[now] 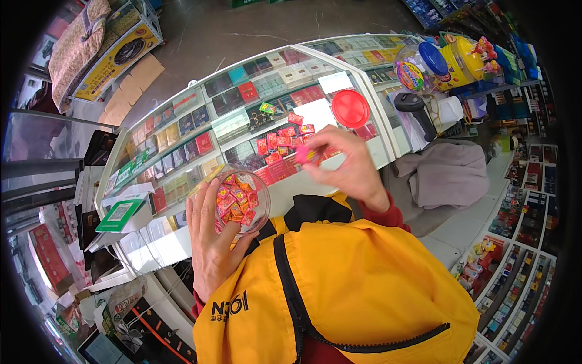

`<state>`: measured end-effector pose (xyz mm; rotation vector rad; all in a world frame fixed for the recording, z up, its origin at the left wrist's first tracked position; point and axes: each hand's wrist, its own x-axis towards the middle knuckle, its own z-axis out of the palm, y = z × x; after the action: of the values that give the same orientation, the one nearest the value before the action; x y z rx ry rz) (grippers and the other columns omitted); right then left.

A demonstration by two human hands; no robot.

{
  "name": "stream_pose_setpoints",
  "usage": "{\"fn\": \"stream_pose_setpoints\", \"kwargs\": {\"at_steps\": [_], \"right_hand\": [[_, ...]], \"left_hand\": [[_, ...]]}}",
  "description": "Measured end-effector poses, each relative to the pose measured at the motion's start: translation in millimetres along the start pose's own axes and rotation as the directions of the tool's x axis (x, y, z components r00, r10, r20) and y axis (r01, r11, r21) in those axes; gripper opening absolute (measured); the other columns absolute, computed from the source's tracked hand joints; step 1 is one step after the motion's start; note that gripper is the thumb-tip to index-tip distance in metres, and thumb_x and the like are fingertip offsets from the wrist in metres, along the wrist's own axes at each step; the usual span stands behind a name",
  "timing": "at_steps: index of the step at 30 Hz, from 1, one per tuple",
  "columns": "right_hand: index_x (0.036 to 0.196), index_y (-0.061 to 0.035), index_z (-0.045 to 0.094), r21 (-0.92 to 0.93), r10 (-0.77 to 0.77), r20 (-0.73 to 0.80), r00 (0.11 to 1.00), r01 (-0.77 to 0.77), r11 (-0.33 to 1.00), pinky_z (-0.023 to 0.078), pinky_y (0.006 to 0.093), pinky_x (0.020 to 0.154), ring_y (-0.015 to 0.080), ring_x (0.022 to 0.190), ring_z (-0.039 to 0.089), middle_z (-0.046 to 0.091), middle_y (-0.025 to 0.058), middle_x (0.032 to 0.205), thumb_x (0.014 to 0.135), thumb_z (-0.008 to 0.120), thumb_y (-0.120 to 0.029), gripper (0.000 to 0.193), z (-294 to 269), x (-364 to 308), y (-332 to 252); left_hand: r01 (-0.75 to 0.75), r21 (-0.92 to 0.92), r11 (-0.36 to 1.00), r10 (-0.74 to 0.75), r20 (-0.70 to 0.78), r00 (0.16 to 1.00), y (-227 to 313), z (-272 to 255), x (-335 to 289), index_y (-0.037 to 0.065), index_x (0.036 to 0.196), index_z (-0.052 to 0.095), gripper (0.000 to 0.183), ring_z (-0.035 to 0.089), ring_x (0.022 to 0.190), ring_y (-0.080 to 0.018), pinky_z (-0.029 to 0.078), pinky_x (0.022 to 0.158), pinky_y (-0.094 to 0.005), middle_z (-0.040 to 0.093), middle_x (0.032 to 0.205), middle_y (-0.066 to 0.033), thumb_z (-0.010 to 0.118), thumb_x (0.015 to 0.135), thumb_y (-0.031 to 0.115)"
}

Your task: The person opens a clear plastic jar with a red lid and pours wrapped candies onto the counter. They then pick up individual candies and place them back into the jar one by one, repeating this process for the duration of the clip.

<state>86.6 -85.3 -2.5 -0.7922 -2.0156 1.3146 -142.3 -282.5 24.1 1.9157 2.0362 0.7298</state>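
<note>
My left hand point(212, 242) is wrapped round a clear plastic jar point(264, 209), tilted so its open mouth shows. Many small red and orange wrapped candies point(237, 200) lie inside. To the right of the jar, above the counter, my right hand point(348, 167) pinches a pink wrapped candy point(309, 155) between thumb and fingers. Just beyond it, several red wrapped candies point(282, 141) are scattered on the glass top, with a green-wrapped piece point(268, 108) a little farther off. A round red lid point(350, 109) rests on the counter past my right hand.
Under the glass of the display counter point(297, 177) are rows of flat boxes. A barcode scanner point(416, 112), a blue-lidded jar point(431, 59) and a yellow jar point(464, 60) stand at right. Grey cloth point(442, 173) covers a seat; a green-and-white code stand point(119, 213) is at left.
</note>
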Motion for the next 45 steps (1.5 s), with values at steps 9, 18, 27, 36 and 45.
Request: {"fn": "stream_pose_setpoints", "kwargs": {"at_steps": [9,18,27,36,45], "right_hand": [[0.106,-0.0028,0.071,0.057,-0.344,0.191,0.919,0.340,0.939,0.054,0.0412,0.091,0.0326,0.101,0.064,0.066,0.0098,0.105,0.084,0.083,-0.016,0.029,76,12,-18],[0.107,-0.0018,0.073,-0.568,-0.083,0.041,0.996,0.091,0.818,0.054,0.0413,0.090,0.0297,0.104,0.062,0.064,0.0101,0.106,0.085,0.077,-0.004,0.022,-1,7,90],[0.099,-0.0035,0.065,-0.605,0.021,0.075,0.997,0.028,0.796,0.051,0.0427,0.089,0.0306,0.104,0.060,0.061,0.0099,0.103,0.080,0.078,-0.006,0.023,1,-8,114],[0.102,-0.0051,0.067,-0.652,-0.005,0.137,0.990,0.094,0.752,0.050,0.0415,0.090,0.0299,0.101,0.062,0.063,0.0091,0.098,0.078,0.078,-0.007,0.027,-12,12,111],[0.103,-0.0014,0.069,-0.646,-0.121,0.234,0.965,0.247,0.722,0.051,0.0432,0.086,0.0320,0.100,0.063,0.063,0.0119,0.098,0.078,0.079,-0.008,0.028,-19,40,130]], "left_hand": [[0.019,-0.015,1.000,-0.020,-0.035,0.999,2,0,-2,-0.001,0.080,0.068,0.030,0.040,0.150,-0.0467,0.031,0.121,-0.0651,0.045,0.160,-0.0252,0.092,0.067,0.013],[0.041,-0.006,0.999,-0.041,-0.013,0.999,2,-1,-1,0.000,0.079,0.069,0.030,0.041,0.150,-0.0454,0.032,0.121,-0.0647,0.044,0.162,-0.0235,0.093,0.067,0.013],[0.050,0.001,0.999,-0.050,-0.016,0.999,3,-2,-2,0.000,0.079,0.069,0.030,0.041,0.151,-0.0448,0.033,0.121,-0.0646,0.044,0.162,-0.0230,0.093,0.067,0.013],[0.046,0.010,0.999,-0.045,-0.015,0.999,3,-2,-1,-0.001,0.079,0.069,0.029,0.041,0.150,-0.0451,0.033,0.120,-0.0652,0.045,0.161,-0.0225,0.093,0.068,0.013],[0.047,-0.007,0.999,-0.048,-0.020,0.999,2,-2,-5,0.000,0.080,0.069,0.030,0.040,0.151,-0.0459,0.032,0.121,-0.0659,0.044,0.162,-0.0231,0.093,0.067,0.013]]}}
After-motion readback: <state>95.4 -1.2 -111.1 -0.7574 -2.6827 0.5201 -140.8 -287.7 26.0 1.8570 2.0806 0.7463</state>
